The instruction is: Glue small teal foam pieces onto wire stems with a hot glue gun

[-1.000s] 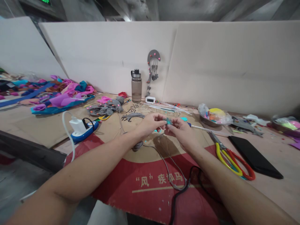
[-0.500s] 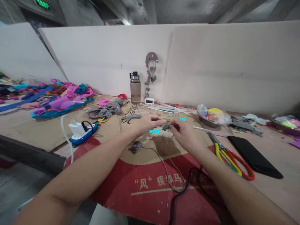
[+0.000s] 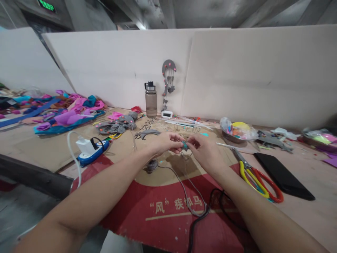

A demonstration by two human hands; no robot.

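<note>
Between my hands, just above the cardboard, is a small grey and teal felt piece (image 3: 185, 146). My left hand (image 3: 170, 142) pinches its left side with thumb and fingers. From the right, my right hand (image 3: 201, 146) grips its other edge. A thin grey cord (image 3: 181, 181) runs below the hands in a loose loop across the red printed part of the cardboard (image 3: 163, 225). Its coil (image 3: 152, 166) lies under my left wrist. Behind my left hand rests a curved grey felt strip (image 3: 149, 133).
Scissors (image 3: 259, 179) and a black phone-like slab (image 3: 283, 175) lie to the right. A blue power strip (image 3: 93, 153) with a white plug is at left. A water bottle (image 3: 151, 102) stands behind, beside a grey felt hanging (image 3: 169, 66). A bowl (image 3: 234, 136) holds bagged colourful pieces.
My left hand has come down onto the felt piece, which was held by my right hand alone. The bright teal patch beneath is now covered by my left hand.
</note>
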